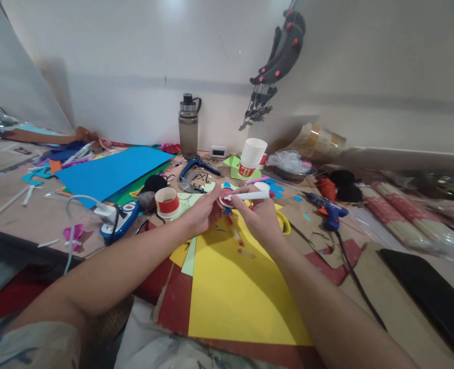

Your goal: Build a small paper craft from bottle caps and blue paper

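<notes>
My left hand (207,211) is closed on a small round red-and-white piece (224,198) with bits of blue at its edge; its exact kind is unclear. My right hand (261,219) grips a white marker (252,196), whose tip points left and meets the round piece or lies very close to it. Below both hands a yellow paper sheet (246,302) is spread out. On it lie a thin red-tipped pen (236,234) and a small clear cap (246,253). Yellow scissor handles (285,224) show beside my right hand, partly hidden.
A red paper cup (167,202) stands left, a cup stack (252,156) behind. Blue sheets (111,171), a power strip (121,221) and a bottle (188,128) are farther left. Right are a blue glue gun (331,212) with its cord, wrapped sticks (399,215) and a black phone-like slab (427,297).
</notes>
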The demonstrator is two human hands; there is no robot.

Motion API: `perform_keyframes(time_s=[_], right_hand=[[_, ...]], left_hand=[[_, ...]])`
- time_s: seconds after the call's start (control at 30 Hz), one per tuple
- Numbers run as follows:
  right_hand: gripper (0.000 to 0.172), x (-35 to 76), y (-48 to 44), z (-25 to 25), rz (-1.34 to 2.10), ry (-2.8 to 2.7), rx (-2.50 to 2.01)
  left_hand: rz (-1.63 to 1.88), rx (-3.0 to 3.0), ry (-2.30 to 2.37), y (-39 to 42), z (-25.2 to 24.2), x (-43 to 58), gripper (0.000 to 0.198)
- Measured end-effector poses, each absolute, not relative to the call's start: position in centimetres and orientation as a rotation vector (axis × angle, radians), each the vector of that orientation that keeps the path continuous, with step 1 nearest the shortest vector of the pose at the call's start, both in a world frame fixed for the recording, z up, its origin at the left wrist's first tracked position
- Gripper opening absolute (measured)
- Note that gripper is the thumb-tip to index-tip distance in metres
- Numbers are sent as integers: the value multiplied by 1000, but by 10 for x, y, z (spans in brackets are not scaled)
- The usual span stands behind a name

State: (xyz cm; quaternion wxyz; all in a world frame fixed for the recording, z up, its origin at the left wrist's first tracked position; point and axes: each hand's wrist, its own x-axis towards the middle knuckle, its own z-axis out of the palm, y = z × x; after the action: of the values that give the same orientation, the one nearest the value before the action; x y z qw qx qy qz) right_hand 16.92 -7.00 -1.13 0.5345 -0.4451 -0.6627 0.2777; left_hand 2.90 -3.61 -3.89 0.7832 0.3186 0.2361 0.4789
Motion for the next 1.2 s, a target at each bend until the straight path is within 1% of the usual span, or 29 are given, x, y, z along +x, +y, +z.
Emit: perform_keyframes(time_s=[0.2,0.33,0.5,0.57,0.67,0.7,0.77,0.8,0.9,1.07,1.2], right_hand=[[16,176,-69,-5,695,-1683,-1083],[14,181,-66,-7,563,-1613,-1091],[17,179,-64,-14,455,-1538,-1085],[16,178,-62,-17,451,-1561,-1088],[17,177,-61,-22,487,-1610,-1082],[17,177,-61,-23,505,-1621,-1080],[18,177,-60,-24,548,-1619,-1083],[19,177,-60,-25,574,-1608,-1083],[20,176,-59,-25,605,-1581,-1077],[17,174,-61,-20,652,-1524,-1055],[17,179,-61,-13,658,-1381,-1027]], left_hand=[[1050,687,555,-34,-41,28,35],[1054,653,586,-32,-41,29,33],[1001,634,579,-31,-38,30,31],[975,623,543,-31,-36,29,26],[965,668,462,-33,-33,28,7],[973,697,443,-34,-32,28,12],[1006,741,435,-37,-30,29,29],[1019,754,450,-38,-30,29,34],[1026,790,494,-40,-28,28,33],[975,861,463,-37,-28,25,29],[953,893,477,-35,-30,22,33]])
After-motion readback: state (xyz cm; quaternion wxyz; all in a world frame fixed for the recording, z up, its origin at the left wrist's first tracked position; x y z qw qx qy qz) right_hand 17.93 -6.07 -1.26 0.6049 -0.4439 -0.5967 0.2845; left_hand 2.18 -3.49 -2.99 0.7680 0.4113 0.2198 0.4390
